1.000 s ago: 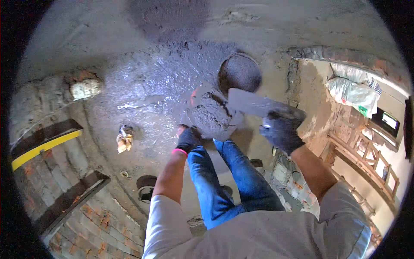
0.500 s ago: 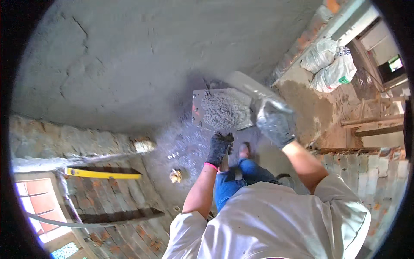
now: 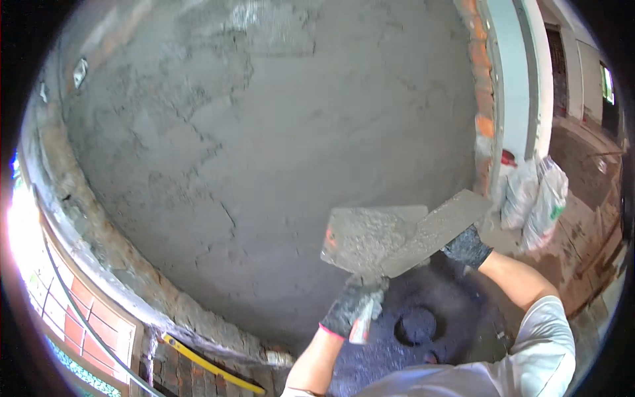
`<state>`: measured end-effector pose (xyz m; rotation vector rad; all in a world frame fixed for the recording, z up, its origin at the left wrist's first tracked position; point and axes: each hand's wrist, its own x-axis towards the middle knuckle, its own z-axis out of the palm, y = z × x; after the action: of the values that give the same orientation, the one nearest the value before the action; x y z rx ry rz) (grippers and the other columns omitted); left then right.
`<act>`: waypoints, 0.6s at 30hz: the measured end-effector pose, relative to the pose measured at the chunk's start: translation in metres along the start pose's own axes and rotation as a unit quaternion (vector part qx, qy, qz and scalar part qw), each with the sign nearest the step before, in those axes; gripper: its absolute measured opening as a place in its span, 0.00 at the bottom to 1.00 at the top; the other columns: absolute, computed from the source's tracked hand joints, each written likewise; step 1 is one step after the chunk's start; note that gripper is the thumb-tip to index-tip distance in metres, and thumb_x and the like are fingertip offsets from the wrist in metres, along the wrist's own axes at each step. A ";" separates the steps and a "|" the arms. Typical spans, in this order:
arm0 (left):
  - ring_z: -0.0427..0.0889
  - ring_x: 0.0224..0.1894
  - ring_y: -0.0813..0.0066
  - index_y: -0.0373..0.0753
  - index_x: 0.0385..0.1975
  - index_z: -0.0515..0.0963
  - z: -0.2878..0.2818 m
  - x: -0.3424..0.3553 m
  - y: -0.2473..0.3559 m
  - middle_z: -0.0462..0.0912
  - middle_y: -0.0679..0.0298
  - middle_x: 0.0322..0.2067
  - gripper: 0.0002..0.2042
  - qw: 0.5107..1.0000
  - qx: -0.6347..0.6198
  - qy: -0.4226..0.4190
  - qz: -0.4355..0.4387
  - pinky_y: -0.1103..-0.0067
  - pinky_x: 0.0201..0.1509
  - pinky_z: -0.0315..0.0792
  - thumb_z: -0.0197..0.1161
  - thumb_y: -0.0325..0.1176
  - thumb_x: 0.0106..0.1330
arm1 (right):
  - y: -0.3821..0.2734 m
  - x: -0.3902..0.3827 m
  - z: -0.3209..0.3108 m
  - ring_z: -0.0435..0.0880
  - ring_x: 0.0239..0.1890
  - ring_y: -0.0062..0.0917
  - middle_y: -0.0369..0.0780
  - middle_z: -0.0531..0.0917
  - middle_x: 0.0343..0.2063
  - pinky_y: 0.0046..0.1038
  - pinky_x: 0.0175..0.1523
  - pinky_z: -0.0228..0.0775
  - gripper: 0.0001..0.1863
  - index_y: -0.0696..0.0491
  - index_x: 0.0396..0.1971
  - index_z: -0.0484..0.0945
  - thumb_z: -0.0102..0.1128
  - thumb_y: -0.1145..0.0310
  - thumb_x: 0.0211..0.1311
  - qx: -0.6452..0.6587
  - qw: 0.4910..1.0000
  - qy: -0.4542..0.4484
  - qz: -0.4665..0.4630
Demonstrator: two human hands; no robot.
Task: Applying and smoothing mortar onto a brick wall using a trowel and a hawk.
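My left hand (image 3: 354, 308), in a dark glove, is closed round the handle of a plasterer's hawk (image 3: 336, 218). A heap of wet grey mortar (image 3: 370, 241) lies on its plate. Also gloved, my right hand (image 3: 467, 247) grips a long rectangular trowel (image 3: 460, 213), whose grip is hidden by the fingers and blade. The trowel blade slants over the right part of the hawk, its lower end at the mortar. In front of both tools stands a wall (image 3: 297, 132) coated with grey plaster, with ridges and cracks in its surface.
A yellow spirit level (image 3: 211, 367) lies at the lower left, near a barred window (image 3: 79, 324). White sacks (image 3: 546, 202) stand at the right beyond the wall's brick edge (image 3: 485, 99). A dark round thing (image 3: 417, 325) is on the wet floor below the hawk.
The view has tilted up and shows more of the wall. My right hand has turned the trowel, which was blurred beside the hawk and now slants over its right part. Both hands keep their tools.
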<state>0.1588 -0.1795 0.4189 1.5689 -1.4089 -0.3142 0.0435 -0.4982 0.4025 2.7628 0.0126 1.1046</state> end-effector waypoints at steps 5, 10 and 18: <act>0.76 0.22 0.78 0.38 0.46 0.74 0.018 0.048 0.033 0.79 0.66 0.30 0.11 0.998 0.047 0.034 0.041 0.80 0.24 0.71 0.51 0.30 0.66 | 0.080 0.047 0.036 0.64 0.60 0.41 0.48 0.69 0.56 0.47 0.65 0.50 0.25 0.52 0.53 0.71 0.50 0.58 0.56 0.088 0.994 0.052 0.050; 0.73 0.17 0.74 0.28 0.46 0.73 -0.001 0.104 0.085 0.74 0.65 0.19 0.18 0.864 -0.400 0.181 -0.244 0.79 0.19 0.69 0.58 0.32 0.59 | 0.115 0.151 -0.025 0.68 0.56 0.46 0.49 0.73 0.52 0.50 0.59 0.56 0.23 0.53 0.51 0.73 0.54 0.61 0.54 -0.038 0.976 0.209 -0.045; 0.73 0.20 0.76 0.30 0.44 0.75 -0.064 0.164 0.115 0.74 0.66 0.22 0.14 0.866 -0.420 0.205 -0.181 0.79 0.23 0.71 0.57 0.29 0.60 | 0.108 0.374 -0.154 0.79 0.23 0.44 0.49 0.78 0.18 0.43 0.29 0.71 0.12 0.53 0.27 0.76 0.45 0.63 0.58 -0.056 0.951 0.294 -0.080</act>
<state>0.1827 -0.2758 0.6037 1.0483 -0.4980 -0.6691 0.2037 -0.5558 0.7854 2.1901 0.2335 1.7660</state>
